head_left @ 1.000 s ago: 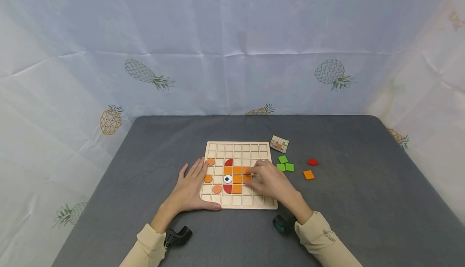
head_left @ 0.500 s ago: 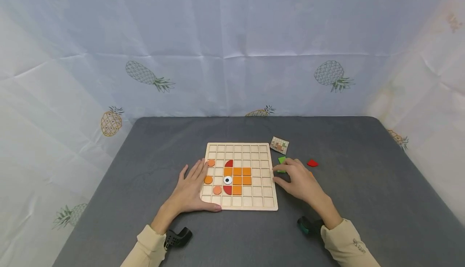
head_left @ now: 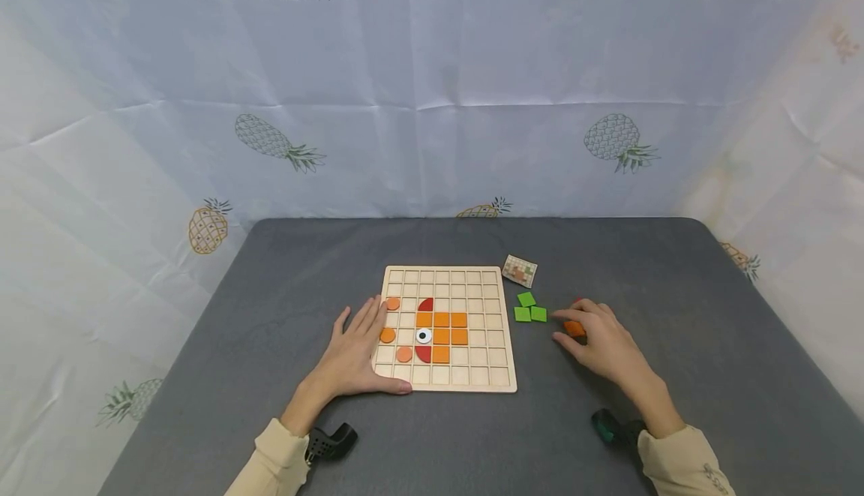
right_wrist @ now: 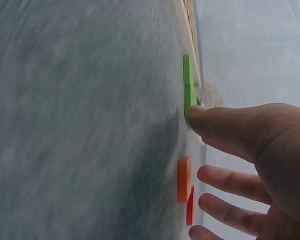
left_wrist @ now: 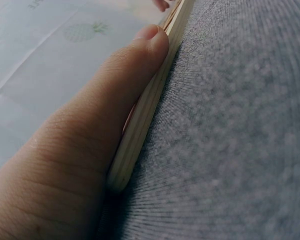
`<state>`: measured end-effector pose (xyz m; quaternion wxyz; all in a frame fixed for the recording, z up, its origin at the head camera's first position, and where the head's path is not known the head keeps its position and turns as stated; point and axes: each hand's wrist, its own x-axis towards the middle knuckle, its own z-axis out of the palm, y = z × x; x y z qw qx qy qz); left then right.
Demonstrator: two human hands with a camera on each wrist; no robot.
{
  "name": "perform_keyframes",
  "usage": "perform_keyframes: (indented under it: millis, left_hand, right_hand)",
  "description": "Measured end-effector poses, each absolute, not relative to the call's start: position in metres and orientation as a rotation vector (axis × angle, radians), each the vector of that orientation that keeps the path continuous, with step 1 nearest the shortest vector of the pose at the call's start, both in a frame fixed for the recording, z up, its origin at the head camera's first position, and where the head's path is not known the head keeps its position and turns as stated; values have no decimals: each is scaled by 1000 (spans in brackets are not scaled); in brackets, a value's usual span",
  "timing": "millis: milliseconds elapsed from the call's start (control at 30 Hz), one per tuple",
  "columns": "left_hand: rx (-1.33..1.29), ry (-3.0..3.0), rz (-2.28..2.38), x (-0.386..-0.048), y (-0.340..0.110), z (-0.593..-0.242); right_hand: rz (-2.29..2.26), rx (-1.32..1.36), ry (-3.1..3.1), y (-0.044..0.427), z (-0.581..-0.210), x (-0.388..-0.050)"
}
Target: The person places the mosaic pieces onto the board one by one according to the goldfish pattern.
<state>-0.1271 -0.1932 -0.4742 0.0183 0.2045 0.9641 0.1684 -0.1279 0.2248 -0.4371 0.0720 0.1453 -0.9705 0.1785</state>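
Observation:
A square wooden grid board [head_left: 486,293] lies on the table. My left hand [head_left: 351,353] rests on its left side, fingers straight; in the left wrist view the thumb [left_wrist: 125,65] lies along the board's near edge. Orange square tiles [head_left: 441,337], two red rounded-corner tiles [head_left: 426,305] and a white eye disc [head_left: 423,335] sit in the grid. Right of the board, my right hand [head_left: 607,342] hovers around a loose orange square tile [head_left: 574,328]. Its thumb and fingers are spread apart, not gripping it. A red tile [right_wrist: 190,207] lies just beyond, mostly hidden in the head view.
Three green square tiles [head_left: 523,314] lie between the board and my right hand. A small pattern card [head_left: 520,271] is by the board's far right corner. Several orange discs [head_left: 403,354] sit on the board's left part. A pineapple-print curtain [head_left: 445,158] hangs behind the table.
My right hand has left the orange tiles on the board and moved right, past the green tiles, to the loose orange tile. My left hand has stayed on the board.

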Motion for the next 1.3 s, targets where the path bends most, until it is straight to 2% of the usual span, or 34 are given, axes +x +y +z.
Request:
perform_keyframes:
  millis: [500, 1300]
  left_hand:
    - [622, 2987, 510, -127, -192, -473]
    - [625, 2987, 501, -127, -192, -473]
  right_hand:
    - [539, 405, -2973, 240, -443, -123]
    - [525, 405, -2966, 236, -442, -121]
